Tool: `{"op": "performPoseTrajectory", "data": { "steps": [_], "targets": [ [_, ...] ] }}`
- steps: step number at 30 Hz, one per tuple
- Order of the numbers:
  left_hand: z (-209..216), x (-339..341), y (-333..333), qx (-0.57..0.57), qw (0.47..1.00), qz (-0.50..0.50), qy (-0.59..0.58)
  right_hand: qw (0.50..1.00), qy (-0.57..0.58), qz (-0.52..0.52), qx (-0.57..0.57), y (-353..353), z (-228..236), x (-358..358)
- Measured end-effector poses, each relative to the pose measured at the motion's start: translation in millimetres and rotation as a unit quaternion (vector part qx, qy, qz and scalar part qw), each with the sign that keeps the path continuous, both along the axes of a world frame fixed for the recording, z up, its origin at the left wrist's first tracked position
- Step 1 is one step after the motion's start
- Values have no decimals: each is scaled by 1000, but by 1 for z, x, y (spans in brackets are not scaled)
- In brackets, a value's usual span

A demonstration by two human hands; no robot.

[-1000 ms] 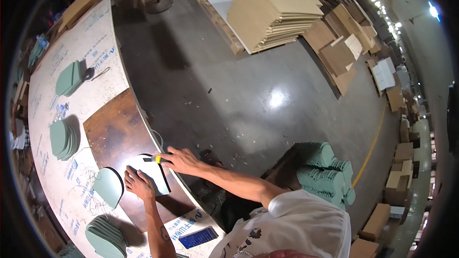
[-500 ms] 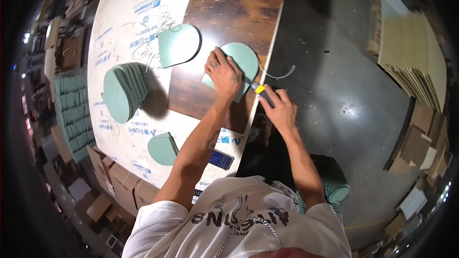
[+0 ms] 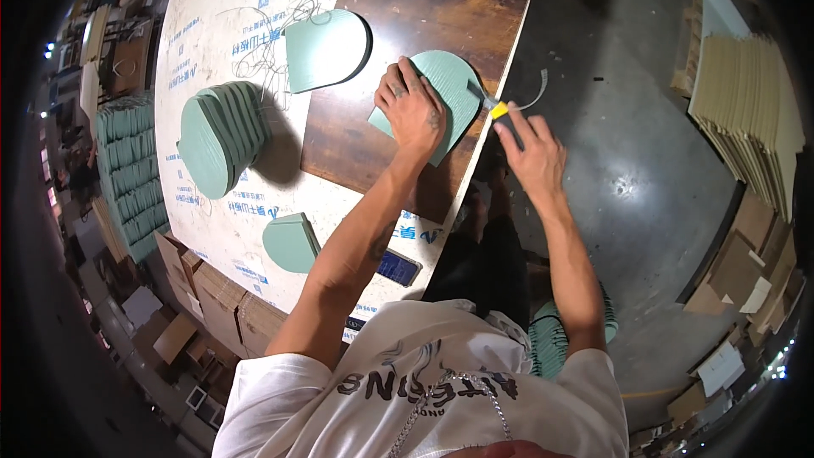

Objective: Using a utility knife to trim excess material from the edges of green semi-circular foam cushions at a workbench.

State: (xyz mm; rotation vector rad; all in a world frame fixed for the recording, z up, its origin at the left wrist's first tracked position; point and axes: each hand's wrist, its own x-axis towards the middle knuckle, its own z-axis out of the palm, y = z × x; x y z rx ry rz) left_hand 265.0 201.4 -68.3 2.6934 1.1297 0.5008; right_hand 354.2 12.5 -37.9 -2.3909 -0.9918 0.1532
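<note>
A pale green, round-topped panel [image 3: 454, 76] lies on a brown wood-grain board [image 3: 424, 0] near the table's right edge. My left hand [image 3: 412, 112] presses down on its left part, fingers stretched over the surface. My right hand [image 3: 536, 153] grips a utility knife [image 3: 500, 110] with a yellow and black handle. Its metal head is at the panel's curved right edge. From there a thin pale strip [image 3: 543, 83] curls out past the table edge. Another green panel [image 3: 326, 49], shiny on top, rests to the left, partly on the board.
A tall stack of green panels [image 3: 203, 148] stands on the table's left side, with a lower stack [image 3: 288, 244] nearer me. Loose thread [image 3: 270, 51] lies behind. A dark phone [image 3: 397, 268] sits by my left forearm. Yellowish sheets [image 3: 746, 102] are piled at the right.
The knife and my right hand have moved right and farther away, up along the panel's curved edge. The strip hangs farther up too. My left hand stays on the panel.
</note>
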Motion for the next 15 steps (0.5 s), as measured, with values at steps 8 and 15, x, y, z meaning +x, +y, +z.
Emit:
{"op": "performPoseTrajectory", "data": {
  "steps": [8, 15],
  "targets": [
    [-1, -4, 4, -45, 999, 0, 10, 985, -129, 110, -18, 10, -6, 44],
    [3, -1, 2, -43, 999, -8, 2, 976, -120, 184, -8, 63, -1, 77]
  ]
}}
